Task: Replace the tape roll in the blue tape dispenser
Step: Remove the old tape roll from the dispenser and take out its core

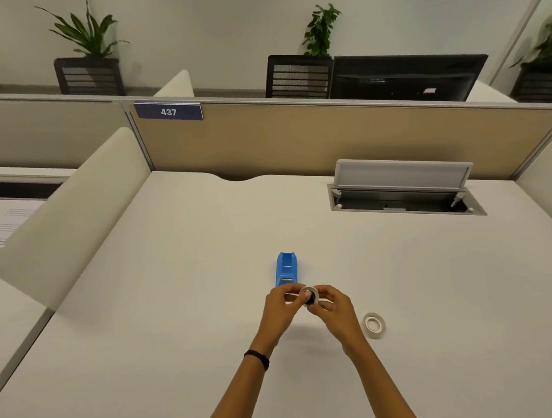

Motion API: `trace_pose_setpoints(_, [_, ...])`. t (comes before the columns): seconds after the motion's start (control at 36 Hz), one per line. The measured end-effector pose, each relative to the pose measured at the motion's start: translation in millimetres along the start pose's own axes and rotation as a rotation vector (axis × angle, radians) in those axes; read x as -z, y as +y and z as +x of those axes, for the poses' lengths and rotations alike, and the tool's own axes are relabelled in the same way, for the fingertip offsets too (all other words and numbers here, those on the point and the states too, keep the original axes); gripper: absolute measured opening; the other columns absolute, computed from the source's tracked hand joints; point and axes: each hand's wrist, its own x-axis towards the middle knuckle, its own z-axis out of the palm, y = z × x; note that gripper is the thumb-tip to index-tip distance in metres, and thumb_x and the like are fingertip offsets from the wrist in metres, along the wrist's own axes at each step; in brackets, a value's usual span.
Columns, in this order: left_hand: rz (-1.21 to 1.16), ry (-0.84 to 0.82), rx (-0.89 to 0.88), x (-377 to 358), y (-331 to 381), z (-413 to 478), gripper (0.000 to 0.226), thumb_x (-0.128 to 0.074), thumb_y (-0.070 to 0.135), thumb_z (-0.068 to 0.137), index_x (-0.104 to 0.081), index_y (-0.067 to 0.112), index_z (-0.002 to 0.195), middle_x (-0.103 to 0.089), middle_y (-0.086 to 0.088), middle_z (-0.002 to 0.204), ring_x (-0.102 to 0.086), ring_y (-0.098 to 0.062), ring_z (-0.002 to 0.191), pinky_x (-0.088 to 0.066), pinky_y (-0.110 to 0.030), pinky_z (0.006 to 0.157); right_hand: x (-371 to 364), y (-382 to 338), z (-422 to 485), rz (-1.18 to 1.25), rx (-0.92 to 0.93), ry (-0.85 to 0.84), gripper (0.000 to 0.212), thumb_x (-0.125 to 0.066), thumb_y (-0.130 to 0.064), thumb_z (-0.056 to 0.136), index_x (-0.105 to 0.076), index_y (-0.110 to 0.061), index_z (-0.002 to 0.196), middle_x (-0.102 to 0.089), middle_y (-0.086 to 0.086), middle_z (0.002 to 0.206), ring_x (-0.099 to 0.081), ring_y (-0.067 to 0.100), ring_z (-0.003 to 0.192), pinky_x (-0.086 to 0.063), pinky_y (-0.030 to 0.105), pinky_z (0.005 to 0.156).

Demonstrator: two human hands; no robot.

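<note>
Currently, a person is sitting or standing at a pale desk, both bare forearms reaching forward over it. The left hand and the right hand are meeting in the air just above the desktop, fingers curled and pinching a small tape roll between them; a dark hub is showing in the roll's centre. Whether that hub is being pushed in or pulled out cannot be told. Just beyond the hands, the blue tape dispenser is lying on the desk with its cradle empty, so the roll has clearly been taken out of it. Near the right hand, slightly closer to the person, a second tape roll is lying flat on the desk, untouched by either hand. Judging from this, the task is roughly at its midpoint: the dispenser is emptied, the hub is being handled, and a roll is yet to be seated back in the cradle and its tape drawn to the cutter. Which roll is the fresh one cannot be told.
</note>
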Motion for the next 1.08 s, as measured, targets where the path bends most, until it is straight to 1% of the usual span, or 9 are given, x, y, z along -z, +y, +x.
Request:
trace_pose_setpoints(0.11, [-0.078,0.075,0.008,-3.0,0.1,-5.0,0.011,-0.064,0.026,0.084,-0.068,0.019,0.093,-0.069,0.005,0.089,-0.066,-0.01,0.085,-0.052,-0.015,0.07,-0.8,-6.8,-9.2,0.03,-0.006,-0.013,0.023,-0.063,-0.015,0.085,-0.059,-0.036,0.091,-0.065,-0.015,0.093,-0.064,0.004,0.087,-0.05,0.008,0.062])
trace_pose_setpoints(0.22, [-0.143,0.115,0.011,-5.6,1.8,-11.7,0.008,-0.065,0.025,0.084,-0.068,0.022,0.091,-0.07,0.002,0.091,-0.067,-0.013,0.086,-0.053,-0.016,0.07,-1.0,-7.3,-15.9,0.077,-0.009,-0.018,0.018,-0.059,-0.017,0.088,-0.061,-0.029,0.101,-0.068,-0.007,0.102,-0.065,0.009,0.095,-0.053,0.013,0.073])
trace_pose_setpoints(0.33, [-0.181,0.141,0.009,-9.9,0.8,-19.2,0.007,-0.067,0.023,0.082,-0.068,0.029,0.085,-0.071,0.005,0.088,-0.067,-0.01,0.084,-0.053,-0.016,0.071,-1.1,-6.4,-19.8,0.102,0.0,0.012,0.018,-0.06,-0.014,0.087,-0.063,-0.031,0.093,-0.069,-0.008,0.096,-0.069,0.005,0.086,-0.056,0.017,0.075])
trace_pose_setpoints(0.53, [-0.225,0.174,0.045,-15.0,-3.3,-26.0,0.01,-0.067,0.021,0.082,-0.067,0.027,0.09,-0.071,-0.004,0.094,-0.068,-0.018,0.089,-0.054,-0.027,0.082,-1.7,0.2,-22.6,0.097,-0.034,0.041,0.017,-0.061,-0.011,0.086,-0.064,-0.025,0.095,-0.069,0.002,0.098,-0.069,0.016,0.09,-0.055,0.029,0.084])
trace_pose_setpoints(0.58, [-0.229,0.177,0.046,-15.4,-3.8,-27.0,0.01,-0.066,0.021,0.082,-0.067,0.028,0.089,-0.072,-0.003,0.094,-0.068,-0.017,0.089,-0.055,-0.027,0.082,-1.5,2.0,-22.3,0.09,-0.045,0.058,0.016,-0.062,-0.011,0.086,-0.064,-0.019,0.099,-0.069,0.004,0.099,-0.068,0.017,0.09,-0.056,0.029,0.084])
trace_pose_setpoints(0.67, [-0.237,0.181,0.057,-16.8,-4.6,-27.6,0.009,-0.067,0.023,0.081,-0.067,0.029,0.088,-0.072,-0.002,0.092,-0.068,-0.017,0.088,-0.055,-0.029,0.082,-1.6,3.0,-21.7,0.082,-0.055,0.076,0.016,-0.062,-0.011,0.085,-0.064,-0.018,0.099,-0.068,0.001,0.096,-0.068,0.013,0.087,-0.056,0.021,0.077])
trace_pose_setpoints(0.86, [-0.226,0.199,0.064,-17.6,-5.5,-25.1,0.011,-0.068,0.024,0.081,-0.069,0.023,0.091,-0.072,-0.004,0.093,-0.068,-0.019,0.089,-0.056,-0.032,0.084,-0.7,0.6,-18.7,0.066,-0.053,0.076,0.016,-0.064,-0.01,0.084,-0.065,-0.019,0.097,-0.069,0.002,0.094,-0.068,0.014,0.086,-0.056,0.028,0.081])
trace_pose_setpoints(0.97, [-0.21,0.223,0.062,-18.0,-3.4,-23.0,0.008,-0.068,0.022,0.081,-0.068,0.028,0.087,-0.072,-0.003,0.09,-0.068,-0.019,0.086,-0.056,-0.029,0.081,-1.7,-0.8,-15.8,0.071,-0.061,0.087,0.015,-0.065,-0.008,0.083,-0.066,-0.016,0.096,-0.07,0.005,0.094,-0.069,0.015,0.085,-0.056,0.029,0.081])
trace_pose_setpoints(1.08, [-0.205,0.254,0.07,-19.8,-5.3,-20.4,0.013,-0.067,0.022,0.081,-0.069,0.02,0.094,-0.072,-0.006,0.093,-0.068,-0.02,0.087,-0.057,-0.033,0.083,-4.2,0.2,-13.2,0.056,-0.075,0.118,0.018,-0.066,-0.009,0.083,-0.066,-0.011,0.1,-0.069,0.009,0.097,-0.069,0.021,0.087,-0.056,0.035,0.084])
